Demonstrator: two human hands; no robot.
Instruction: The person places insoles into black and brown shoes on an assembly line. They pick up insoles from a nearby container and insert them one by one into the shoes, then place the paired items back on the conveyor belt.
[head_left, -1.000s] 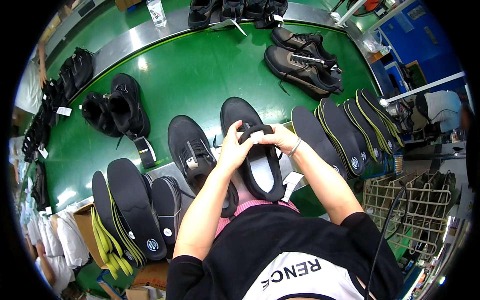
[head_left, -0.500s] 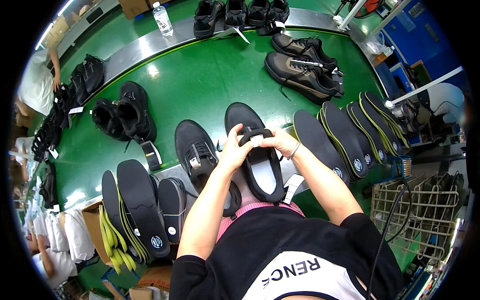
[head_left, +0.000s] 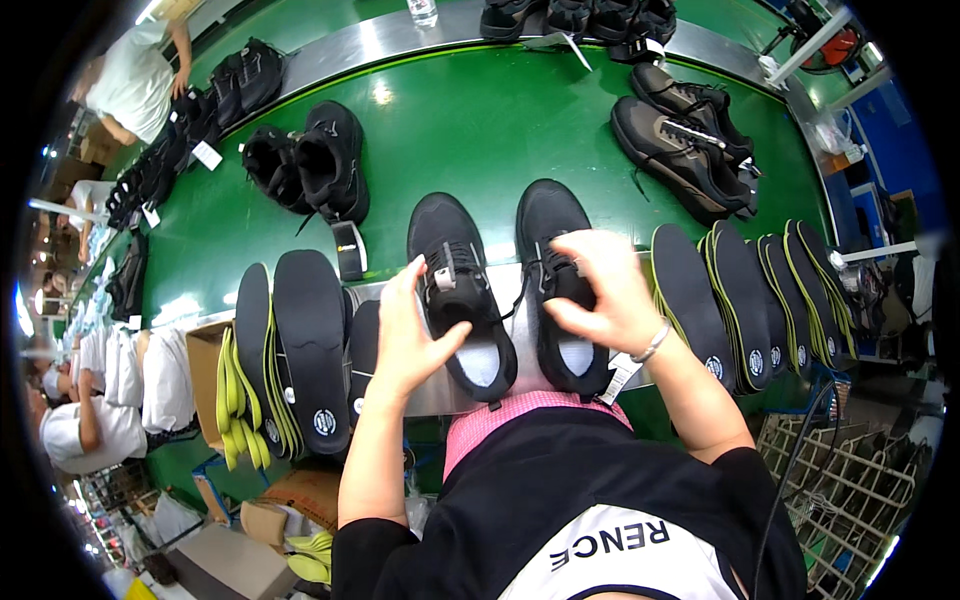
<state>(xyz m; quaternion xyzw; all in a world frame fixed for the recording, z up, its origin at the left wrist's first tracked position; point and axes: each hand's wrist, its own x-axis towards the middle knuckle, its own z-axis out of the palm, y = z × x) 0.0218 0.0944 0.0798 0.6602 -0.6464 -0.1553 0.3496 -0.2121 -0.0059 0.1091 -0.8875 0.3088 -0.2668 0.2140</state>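
Side by side in front of me stand two black sneakers, toes pointing away: the left sneaker [head_left: 443,222] and the right sneaker [head_left: 551,207]. White insoles show inside both, and a white paper tag [head_left: 621,378] hangs by the right one's heel. My left hand [head_left: 412,335] is at the outer side of the left sneaker, thumb and fingers spread apart near its collar. Over the right sneaker's laces and opening is my right hand [head_left: 612,295], thumb and curved fingers apart. Neither hand visibly grips anything, though the right one hides part of the sneaker's tongue.
Black insoles with yellow-green edges stand in stacks at the right [head_left: 735,300] and left [head_left: 310,340]. More shoes sit on the green belt: a black pair [head_left: 330,165] and a brown-black pair [head_left: 675,155]. Another person [head_left: 135,85] stands at the far left.
My hands have parted from the right sneaker's tongue. The left hand has moved over to the left sneaker; the right stays over the right one. The view has shifted.
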